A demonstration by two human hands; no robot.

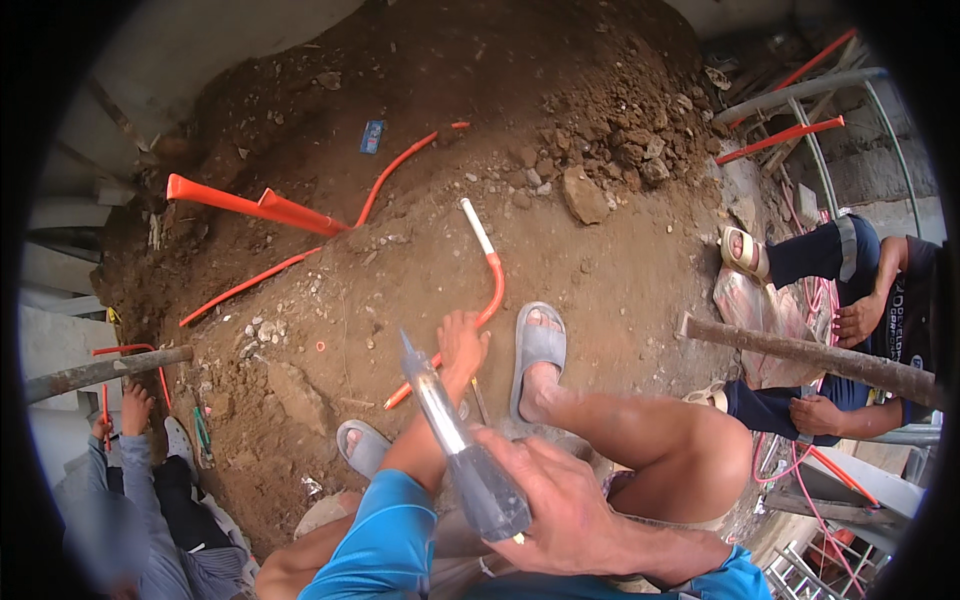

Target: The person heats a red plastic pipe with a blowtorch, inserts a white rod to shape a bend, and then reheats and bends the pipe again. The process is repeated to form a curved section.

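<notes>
My left hand (462, 350) is closed around an orange pipe (495, 290) just above the dirt. The pipe curves near its far part and carries a white length (477, 226) at that end; its near end (398, 396) shows past my wrist. In my right hand (560, 490) is what looks like a blowtorch (440, 415), with a silver barrel, a dark grey body and a bluish narrow tip. The tool slants up to the left across my left forearm in this view, its tip close to the pipe's near end. My right fingers wrap its body, partly hidden.
More orange pipes (235, 204) stand and lie at the left. Rocks (584, 195) and loose soil are piled at the far right. Seated co-workers flank me, one with hands (136, 408) at left, another with hands (862, 320) at right beside a wooden pole (800, 355).
</notes>
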